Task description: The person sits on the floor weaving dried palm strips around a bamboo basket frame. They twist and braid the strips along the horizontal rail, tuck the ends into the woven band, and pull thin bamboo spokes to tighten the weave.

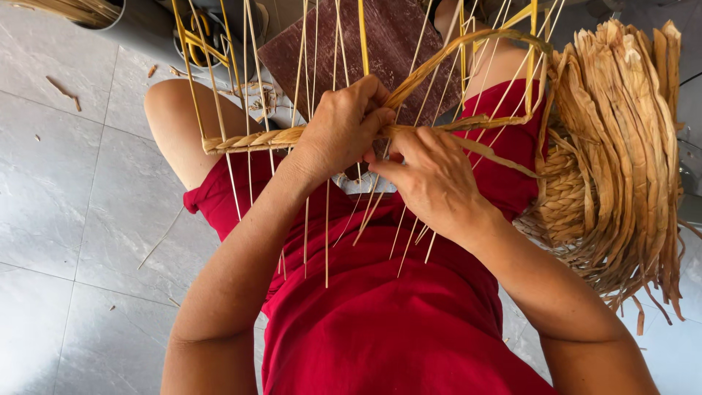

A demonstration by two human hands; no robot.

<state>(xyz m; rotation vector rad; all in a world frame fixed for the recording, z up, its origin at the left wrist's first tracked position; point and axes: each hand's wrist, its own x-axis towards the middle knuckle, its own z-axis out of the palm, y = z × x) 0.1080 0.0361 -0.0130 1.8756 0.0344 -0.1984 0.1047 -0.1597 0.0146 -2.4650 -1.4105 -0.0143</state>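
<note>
Left hand is clenched around the twisted straw rope, which runs out to its left across the thin upright sticks. Right hand pinches flat straw strands just beside it, fingertips touching the left. Bundle of dry, ribbon-like straw hangs at right. Brown board sits behind; grey tile floor lies below.

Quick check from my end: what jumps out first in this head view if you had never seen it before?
In the middle, the left hand and right hand pinch a twisted straw braid that runs leftward across thin upright reed stakes. At the right edge hangs a thick bundle of flat dried straw strips, its ends frayed. Below it all, the person's red clothing fills the lower centre, above grey floor tiles.
</note>
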